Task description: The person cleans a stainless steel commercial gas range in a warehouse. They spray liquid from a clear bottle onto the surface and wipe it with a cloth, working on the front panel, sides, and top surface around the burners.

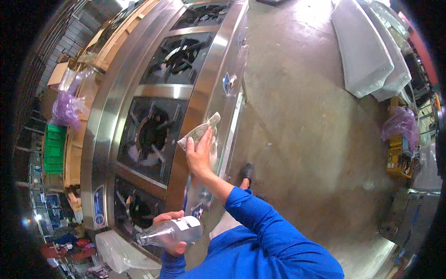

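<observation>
My right hand (200, 156) presses a grey cleaning cloth (199, 132) flat against the front rim of a long stainless steel gas range (204, 79), beside a burner with a black grate (151, 135). My left hand (171, 232) grips a clear plastic bottle (169, 231) lying sideways, its neck pointing left, low near the closest burner (134, 209). Both arms wear blue sleeves. More burners (179, 56) run away along the range top.
Bare concrete floor (306, 116) lies right of the range, and my black shoe (246, 172) shows there. Plastic-wrapped white slabs (367, 51) lean at the upper right. Wooden crates (74, 153), a green crate (55, 149) and purple bags (67, 109) stand left. A yellow box (398, 156) sits far right.
</observation>
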`<state>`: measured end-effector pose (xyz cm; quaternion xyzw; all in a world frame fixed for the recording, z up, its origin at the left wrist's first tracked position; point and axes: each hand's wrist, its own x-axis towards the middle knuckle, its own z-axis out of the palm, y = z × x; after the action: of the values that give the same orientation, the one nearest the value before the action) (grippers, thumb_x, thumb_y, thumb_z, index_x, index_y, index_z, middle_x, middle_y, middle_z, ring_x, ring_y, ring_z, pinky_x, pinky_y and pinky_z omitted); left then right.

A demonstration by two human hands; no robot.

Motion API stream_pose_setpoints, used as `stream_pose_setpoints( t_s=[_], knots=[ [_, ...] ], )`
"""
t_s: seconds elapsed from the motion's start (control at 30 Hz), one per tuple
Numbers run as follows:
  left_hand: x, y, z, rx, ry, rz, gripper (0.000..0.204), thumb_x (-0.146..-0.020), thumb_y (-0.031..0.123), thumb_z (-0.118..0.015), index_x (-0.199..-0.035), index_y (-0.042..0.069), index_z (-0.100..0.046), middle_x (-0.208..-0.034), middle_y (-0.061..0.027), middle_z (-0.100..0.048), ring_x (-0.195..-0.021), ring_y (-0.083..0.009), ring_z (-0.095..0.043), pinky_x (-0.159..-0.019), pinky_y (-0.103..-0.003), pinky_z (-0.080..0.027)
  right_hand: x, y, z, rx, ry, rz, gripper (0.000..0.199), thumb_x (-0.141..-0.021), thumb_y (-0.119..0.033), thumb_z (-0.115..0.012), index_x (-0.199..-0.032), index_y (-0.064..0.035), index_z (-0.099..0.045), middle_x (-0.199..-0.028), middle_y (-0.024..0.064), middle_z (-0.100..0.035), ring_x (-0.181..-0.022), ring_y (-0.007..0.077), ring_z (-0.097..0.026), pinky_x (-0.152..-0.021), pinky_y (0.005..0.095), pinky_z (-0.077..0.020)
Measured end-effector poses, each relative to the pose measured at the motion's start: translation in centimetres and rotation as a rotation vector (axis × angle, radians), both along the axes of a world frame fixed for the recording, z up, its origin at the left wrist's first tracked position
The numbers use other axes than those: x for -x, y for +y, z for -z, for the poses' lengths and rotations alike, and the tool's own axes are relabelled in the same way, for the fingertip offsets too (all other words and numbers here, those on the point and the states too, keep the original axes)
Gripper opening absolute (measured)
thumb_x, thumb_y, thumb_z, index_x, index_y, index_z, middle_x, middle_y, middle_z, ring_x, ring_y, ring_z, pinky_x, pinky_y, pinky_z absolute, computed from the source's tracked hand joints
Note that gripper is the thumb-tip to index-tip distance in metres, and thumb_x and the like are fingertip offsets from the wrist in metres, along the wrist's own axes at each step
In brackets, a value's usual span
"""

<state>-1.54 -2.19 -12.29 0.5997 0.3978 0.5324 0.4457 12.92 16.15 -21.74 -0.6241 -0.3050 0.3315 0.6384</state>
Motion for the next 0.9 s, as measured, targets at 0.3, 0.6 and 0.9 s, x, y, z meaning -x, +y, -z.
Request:
stream_pose_setpoints(
  t_s=[0.3,0.6,0.9],
  knots=[
    [6.8,-8.9,1.0,0.010,-0.051,-0.020,0.090,-0.061,0.054,-0.085,-0.119,0.003,-0.039,-0.110,-0.0190,-0.055,-0.104,-0.0310,-0.059,-0.096,-0.047,-0.050,9.5,-10.2,1.5,0.063,-0.005,0.016,0.080,-0.097,-0.028,-0.051,-0.150,0.0097,-0.004,-0.157,0.0303,-0.008,-0.148,0.0389,-0.006,-0.121,0.0402,-0.0061],
    [10.3,-8.4,4.9,-0.049,-0.202,0.017,0.090,-0.059,0.047,-0.089,-0.122,0.006,-0.038,-0.113,-0.0158,-0.054,-0.110,-0.0276,-0.055,-0.103,-0.049,-0.045,9.2,-11.0,3.2,0.009,-0.071,0.046,0.080,-0.096,-0.029,-0.050,-0.149,0.0106,-0.005,-0.156,0.0324,-0.010,-0.147,0.0413,-0.008,-0.121,0.0415,-0.0073],
    [15.2,-8.6,7.1,-0.004,-0.021,0.110,0.083,-0.063,0.042,-0.086,-0.123,0.008,-0.039,-0.115,-0.0167,-0.056,-0.110,-0.0268,-0.055,-0.096,-0.044,-0.046,13.3,-14.5,6.1,-0.032,-0.044,0.052,0.071,-0.096,-0.019,-0.049,-0.150,0.0084,-0.011,-0.155,0.0312,-0.017,-0.146,0.0411,-0.015,-0.120,0.0413,-0.0127]
  ],
)
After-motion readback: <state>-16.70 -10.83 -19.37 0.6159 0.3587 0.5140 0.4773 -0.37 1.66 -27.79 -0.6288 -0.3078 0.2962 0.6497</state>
